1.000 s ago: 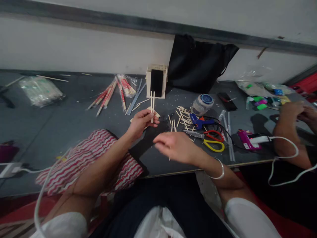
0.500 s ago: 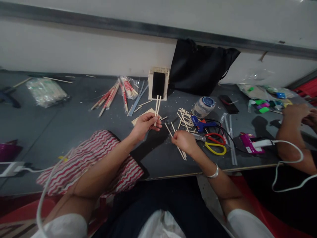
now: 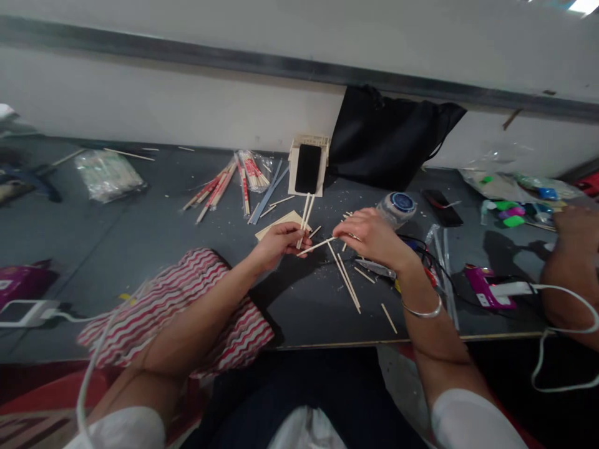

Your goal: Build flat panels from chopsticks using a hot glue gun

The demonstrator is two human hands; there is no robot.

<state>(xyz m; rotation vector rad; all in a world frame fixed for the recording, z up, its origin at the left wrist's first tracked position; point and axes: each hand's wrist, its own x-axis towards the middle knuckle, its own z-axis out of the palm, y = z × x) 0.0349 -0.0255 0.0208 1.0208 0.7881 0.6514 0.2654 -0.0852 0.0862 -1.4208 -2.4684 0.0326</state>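
Note:
My left hand [image 3: 281, 245] is closed on two pale wooden sticks [image 3: 306, 215], which point up and away from me. A single wooden stick [image 3: 316, 247] is pinched at one end by my right hand [image 3: 372, 237]; its far end lies beside my left fingers. Beneath my right hand, a pair of loose sticks [image 3: 345, 280] lies on the dark tabletop, and a short stick [image 3: 389, 318] rests nearer the front edge. My right hand and wrist hide most of the stick pile, the glue gun and the scissors.
A phone [image 3: 307, 168] leans on a small wooden structure at the back, beside a black bag [image 3: 393, 137]. Right of my hand stands a jar [image 3: 397, 209]. A striped cloth [image 3: 187, 305] lies under my left forearm. Another person's arm [image 3: 573, 268] reaches in from the right.
My right hand has risen from the table and moved right and away from me, now holding a stick toward my left hand. Some loose sticks have shifted. The whole view has tilted slightly.

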